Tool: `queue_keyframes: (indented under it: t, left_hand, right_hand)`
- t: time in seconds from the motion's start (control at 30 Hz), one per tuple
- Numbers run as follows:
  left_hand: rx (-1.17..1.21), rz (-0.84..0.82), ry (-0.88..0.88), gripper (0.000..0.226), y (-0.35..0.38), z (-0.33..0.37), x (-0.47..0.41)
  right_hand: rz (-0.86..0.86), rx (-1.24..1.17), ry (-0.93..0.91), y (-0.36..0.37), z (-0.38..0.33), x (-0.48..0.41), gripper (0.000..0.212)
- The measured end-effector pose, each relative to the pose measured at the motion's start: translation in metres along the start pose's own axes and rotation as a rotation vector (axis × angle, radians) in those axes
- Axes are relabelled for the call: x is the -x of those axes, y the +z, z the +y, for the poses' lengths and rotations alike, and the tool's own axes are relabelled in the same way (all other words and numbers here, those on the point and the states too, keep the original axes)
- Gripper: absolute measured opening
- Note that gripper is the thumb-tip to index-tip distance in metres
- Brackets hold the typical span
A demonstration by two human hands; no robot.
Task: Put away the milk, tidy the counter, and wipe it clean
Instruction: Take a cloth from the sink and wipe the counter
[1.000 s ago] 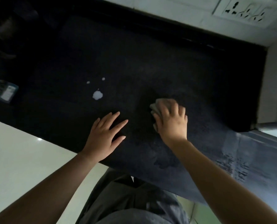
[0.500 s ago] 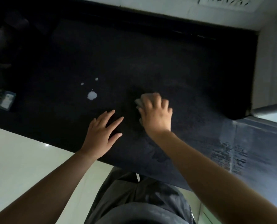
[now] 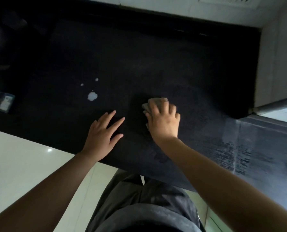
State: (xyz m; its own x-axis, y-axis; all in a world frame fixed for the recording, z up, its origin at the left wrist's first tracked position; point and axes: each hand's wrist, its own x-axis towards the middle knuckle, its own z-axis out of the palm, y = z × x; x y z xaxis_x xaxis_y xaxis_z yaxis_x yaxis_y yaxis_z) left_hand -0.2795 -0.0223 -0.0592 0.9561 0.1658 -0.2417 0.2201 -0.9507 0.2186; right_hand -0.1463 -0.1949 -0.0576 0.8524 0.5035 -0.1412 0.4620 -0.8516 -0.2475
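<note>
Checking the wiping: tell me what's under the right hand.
A grey cloth lies pressed flat on the dark counter under the right hand. Only its edges show; the rest is covered.

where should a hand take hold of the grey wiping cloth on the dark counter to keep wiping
Best held flat from above, as the right hand does: palm and spread fingers press the small grey wiping cloth onto the dark stone counter. It lies limp and low, with no edge standing to pinch; only its far-left rim shows past the fingertips. The white milk spill lies to its left, so push that way.
</note>
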Motion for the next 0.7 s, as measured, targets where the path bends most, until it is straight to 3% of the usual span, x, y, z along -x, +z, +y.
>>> queue_keyframes:
  t: [0.13,0.27,0.43,0.7]
  left_hand:
    - [-0.004,-0.015,0.0,0.056,-0.003,-0.001,0.0]
    - [0.025,-0.005,-0.011,0.053,-0.004,0.003,0.001]
    - [0.106,-0.006,-0.002,0.053,-0.012,-0.002,-0.001]
    - [0.164,0.012,0.084,0.049,-0.038,-0.078,-0.001]
  right_hand:
    - [-0.032,0.089,-0.336,0.006,0.015,0.045,0.05]
    - [0.031,0.033,-0.164,0.004,0.046,0.062,0.051]
    - [0.008,-0.048,0.135,-0.001,-0.01,0.004,0.049]
    - [-0.009,0.001,-0.054,0.024,-0.085,0.042,0.048]
